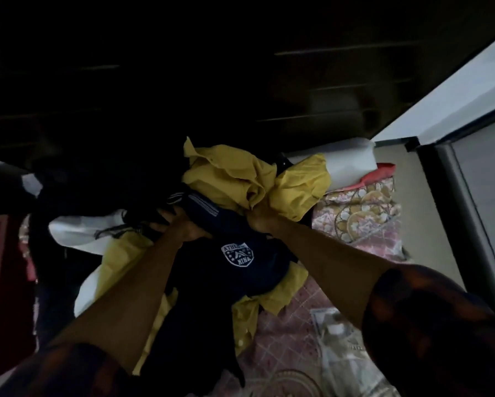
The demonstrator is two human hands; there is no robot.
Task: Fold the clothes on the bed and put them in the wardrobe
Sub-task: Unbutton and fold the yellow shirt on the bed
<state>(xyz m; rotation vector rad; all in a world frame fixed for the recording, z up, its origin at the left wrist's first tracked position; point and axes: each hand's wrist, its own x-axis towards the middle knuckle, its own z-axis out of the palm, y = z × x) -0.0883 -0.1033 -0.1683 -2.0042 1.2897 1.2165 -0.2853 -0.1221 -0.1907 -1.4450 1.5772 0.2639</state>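
Both arms are stretched forward into one bundle of clothes.

- Left hand (180, 224): fingers curled round the striped edge of the navy top (211, 282), with some dark cloth (143, 216) bunched in the same grip. Firm hold.
- Right hand (259, 220): closed into a fist on a gathered fold of the yellow shirt (226, 173). The fingers are buried in fabric and only the knuckle side shows.
- The hands are close together, with the navy top running between and under them. Its white shield badge (237, 255) faces up, just below the hands.
- The yellow shirt spreads above the right hand. More of it shows under both forearms, down to the lower middle of the view.
- White cloth (77, 227) sits at the left of the bundle, beside the left hand and partly under the dark cloth.
- The bundle is over the bed (363, 213), which has a pink and gold patterned sheet showing to the right and below. Cannot tell whether the bundle is lifted clear or resting on it.
- White roll (346, 161) lies at the far end of the bed, touching the yellow shirt's edge, with a red cloth (379, 171) just beside it.
- A clear packet (338, 339) lies on the sheet near the right forearm.
- A pale door panel (469, 96) stands at the right edge.
- Both sleeves (441, 325) are dark with an orange pattern.
- The upper half of the view is too dark to read.
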